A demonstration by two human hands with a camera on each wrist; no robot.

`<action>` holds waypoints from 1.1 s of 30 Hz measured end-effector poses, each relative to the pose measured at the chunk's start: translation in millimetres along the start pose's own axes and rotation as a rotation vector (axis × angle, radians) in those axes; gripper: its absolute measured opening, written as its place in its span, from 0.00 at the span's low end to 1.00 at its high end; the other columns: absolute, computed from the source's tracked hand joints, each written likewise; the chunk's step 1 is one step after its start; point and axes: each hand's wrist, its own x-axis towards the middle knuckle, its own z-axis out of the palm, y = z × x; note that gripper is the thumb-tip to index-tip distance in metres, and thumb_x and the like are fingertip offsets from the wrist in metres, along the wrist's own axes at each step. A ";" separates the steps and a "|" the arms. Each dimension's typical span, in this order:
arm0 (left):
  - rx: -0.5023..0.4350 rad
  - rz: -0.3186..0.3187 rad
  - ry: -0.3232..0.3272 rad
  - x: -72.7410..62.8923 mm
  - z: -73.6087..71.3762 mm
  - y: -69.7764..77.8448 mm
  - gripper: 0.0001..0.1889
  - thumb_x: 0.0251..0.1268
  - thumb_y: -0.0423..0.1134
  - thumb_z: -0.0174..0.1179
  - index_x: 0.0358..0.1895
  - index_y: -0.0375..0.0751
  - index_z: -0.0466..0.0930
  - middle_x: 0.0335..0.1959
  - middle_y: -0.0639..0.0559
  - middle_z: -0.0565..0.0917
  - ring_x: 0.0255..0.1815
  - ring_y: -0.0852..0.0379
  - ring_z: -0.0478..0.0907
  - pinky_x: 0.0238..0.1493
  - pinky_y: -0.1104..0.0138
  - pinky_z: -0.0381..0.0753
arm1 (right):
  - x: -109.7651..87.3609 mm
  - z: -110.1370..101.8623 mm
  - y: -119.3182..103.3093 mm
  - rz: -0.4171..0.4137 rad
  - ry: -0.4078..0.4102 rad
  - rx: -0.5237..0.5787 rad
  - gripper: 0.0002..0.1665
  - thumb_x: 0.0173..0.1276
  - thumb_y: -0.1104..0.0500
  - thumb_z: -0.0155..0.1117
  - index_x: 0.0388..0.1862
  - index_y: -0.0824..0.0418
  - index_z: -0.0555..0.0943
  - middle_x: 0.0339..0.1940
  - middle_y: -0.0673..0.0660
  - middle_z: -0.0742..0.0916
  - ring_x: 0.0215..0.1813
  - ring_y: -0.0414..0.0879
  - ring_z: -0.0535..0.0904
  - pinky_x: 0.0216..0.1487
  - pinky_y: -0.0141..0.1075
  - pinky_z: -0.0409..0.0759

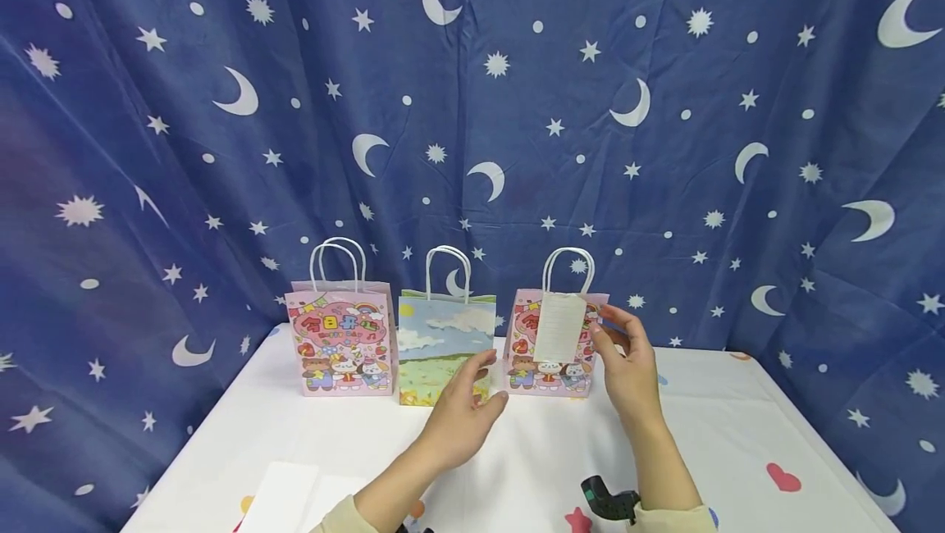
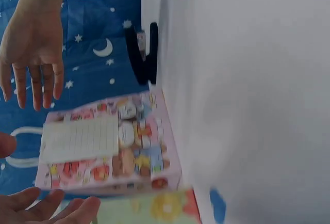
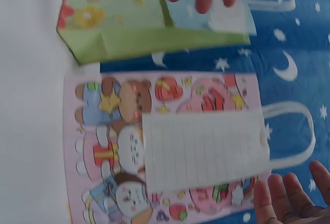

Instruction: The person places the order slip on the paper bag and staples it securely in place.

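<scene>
A pink gift bag [image 1: 522,336] with cartoon animals stands upright at the right of the row. A lined paper slip [image 1: 559,328] hangs over its front, below the white handles. My right hand [image 1: 631,369] is beside this bag's right edge, fingers loosely extended and holding nothing; the left wrist view shows it apart from the bag. In front of the middle bag [image 1: 446,336], which has a sky and meadow print, my left hand [image 1: 461,418] hovers with relaxed fingers and holds nothing. It partly hides that bag's lower right corner in the head view.
Another pink gift bag [image 1: 343,344] stands at the left of the row. White paper sheets [image 1: 279,496] lie at the table's front left. Behind the white table [image 1: 723,426] hangs a blue curtain [image 1: 517,123] with moons and stars. A black wrist mount [image 1: 609,500] sits by the right forearm.
</scene>
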 end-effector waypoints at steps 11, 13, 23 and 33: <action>0.066 0.000 0.217 -11.1 -47.5 -22.8 0.32 0.74 0.36 0.59 0.77 0.40 0.61 0.75 0.39 0.66 0.75 0.37 0.65 0.69 0.41 0.74 | -15.9 35.2 2.0 -0.087 -0.140 -0.045 0.28 0.79 0.56 0.61 0.74 0.59 0.68 0.72 0.56 0.73 0.70 0.51 0.73 0.56 0.25 0.74; 0.081 -0.013 0.246 -13.7 -54.0 -27.0 0.33 0.73 0.35 0.60 0.78 0.41 0.60 0.75 0.39 0.65 0.75 0.37 0.65 0.69 0.41 0.74 | -18.3 42.1 4.6 -0.090 -0.167 -0.036 0.28 0.79 0.58 0.62 0.74 0.61 0.68 0.72 0.58 0.74 0.69 0.53 0.73 0.55 0.26 0.76; 0.084 -0.068 0.286 -17.1 -71.9 -43.4 0.39 0.75 0.36 0.59 0.82 0.43 0.49 0.79 0.37 0.57 0.81 0.34 0.57 0.77 0.39 0.63 | -31.4 68.6 14.1 -0.070 -0.336 -0.070 0.37 0.76 0.60 0.64 0.80 0.55 0.64 0.76 0.59 0.73 0.71 0.59 0.73 0.67 0.41 0.75; 0.073 -0.099 0.234 -13.5 -75.5 -54.4 0.41 0.75 0.34 0.59 0.83 0.40 0.46 0.82 0.33 0.54 0.80 0.30 0.58 0.77 0.45 0.65 | -39.6 81.7 24.2 0.005 -0.519 -0.061 0.44 0.76 0.61 0.63 0.85 0.55 0.55 0.84 0.60 0.64 0.82 0.62 0.63 0.78 0.61 0.65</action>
